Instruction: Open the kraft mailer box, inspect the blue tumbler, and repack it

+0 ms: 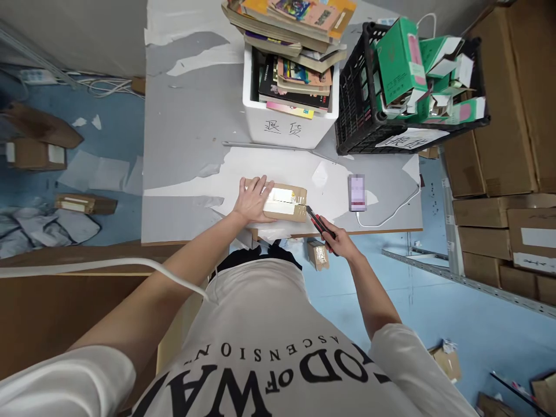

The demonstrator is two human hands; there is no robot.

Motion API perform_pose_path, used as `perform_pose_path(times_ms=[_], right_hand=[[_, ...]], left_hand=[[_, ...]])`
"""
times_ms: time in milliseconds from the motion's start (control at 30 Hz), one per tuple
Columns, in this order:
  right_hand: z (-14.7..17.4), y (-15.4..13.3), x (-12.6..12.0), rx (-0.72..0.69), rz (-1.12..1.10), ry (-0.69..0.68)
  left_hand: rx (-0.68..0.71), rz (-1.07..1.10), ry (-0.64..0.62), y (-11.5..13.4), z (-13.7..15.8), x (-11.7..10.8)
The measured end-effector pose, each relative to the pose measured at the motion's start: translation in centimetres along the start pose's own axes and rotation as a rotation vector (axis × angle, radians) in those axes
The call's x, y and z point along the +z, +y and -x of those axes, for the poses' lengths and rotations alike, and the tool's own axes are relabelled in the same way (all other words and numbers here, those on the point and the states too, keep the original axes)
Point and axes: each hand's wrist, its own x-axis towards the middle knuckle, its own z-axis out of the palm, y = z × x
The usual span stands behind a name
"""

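Note:
A small brown cardboard box (301,215) with a white label and clear tape lies on the table close to its front edge. My left hand (254,201) rests over the box's left end, fingers spread across the top and the thumb along its near side, holding it down. In my right hand (341,240) is a black and red utility knife (320,225), fingers wrapped round the handle. Its tip is at the box's right end, by the taped seam; I cannot tell whether it has cut in.
On the grey table (186,116) stand a white bin (286,127) piled with books and a black crate (354,116) of green boxes (397,61). A phone (357,192) with a white cable lies to the right. Cardboard boxes (482,242) are stacked beyond the table's right side.

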Motion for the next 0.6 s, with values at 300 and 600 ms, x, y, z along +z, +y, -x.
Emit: perform_pose_path(times_ms=[300, 600], right_hand=[[2.0, 1.0, 2.4, 0.023, -0.08, 0.07], [4.0, 4.3, 3.1, -0.022, -0.088, 0.278]], left_hand=[[0.06, -0.018, 0.013, -0.4, 0.0, 0.4], [0.057, -0.068, 0.006, -0.2, 0.1, 0.1]])
